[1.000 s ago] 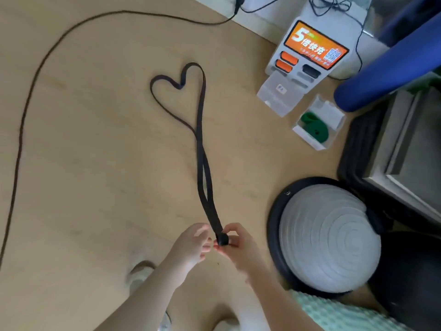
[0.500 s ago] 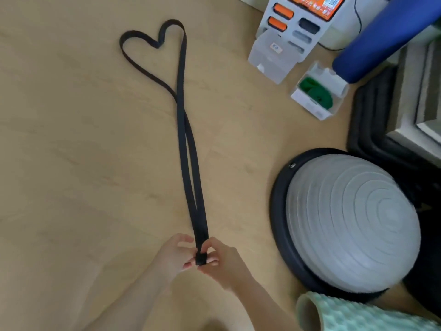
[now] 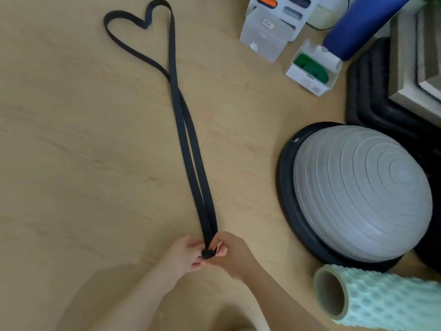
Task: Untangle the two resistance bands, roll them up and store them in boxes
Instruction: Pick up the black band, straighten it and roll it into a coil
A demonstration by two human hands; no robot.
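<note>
We pinch the near end of the black resistance band [image 3: 188, 149] with left hand [image 3: 182, 255] and right hand [image 3: 230, 253], left of the balance dome [image 3: 358, 192]; green band [image 3: 310, 68] sits boxed beyond the dome.

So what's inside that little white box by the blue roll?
A rolled-up green band sits inside the open white box. Whatever lies under the band, at the bottom of the box, is covered, so I cannot tell.
</note>
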